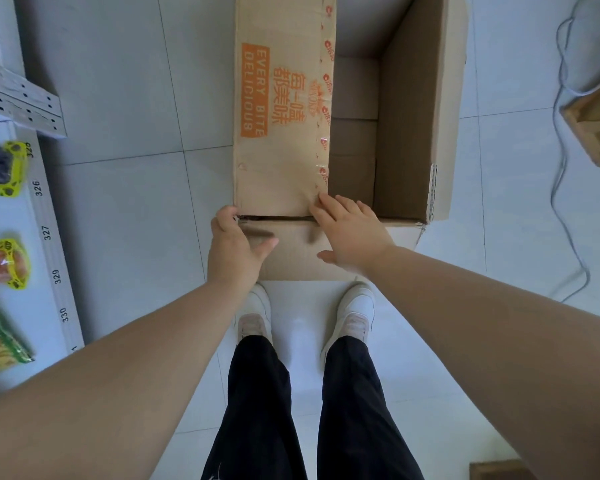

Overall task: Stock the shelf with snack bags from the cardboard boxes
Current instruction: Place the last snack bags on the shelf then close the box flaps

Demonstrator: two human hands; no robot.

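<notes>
A big cardboard box [413, 109] stands on the floor straight in front of my feet. Its left flap [281, 98], printed in orange, lies folded over the opening; the right half is open and shows only bare cardboard inside. My left hand [234, 249] curls its fingers round the near left corner of that flap. My right hand [347, 230] lies flat with straight fingers on the flap's near right corner and the short front flap [291, 252]. Snack bags [6, 168] lie on the white shelf [54, 258] at the far left.
My two white shoes [355, 313] stand just behind the box. A wooden crate [594, 126] sits at the right edge with a grey cable [561, 161] trailing over the tiles. A perforated metal rail [21, 102] juts out above the shelf. Another brown edge [496, 471] shows bottom right.
</notes>
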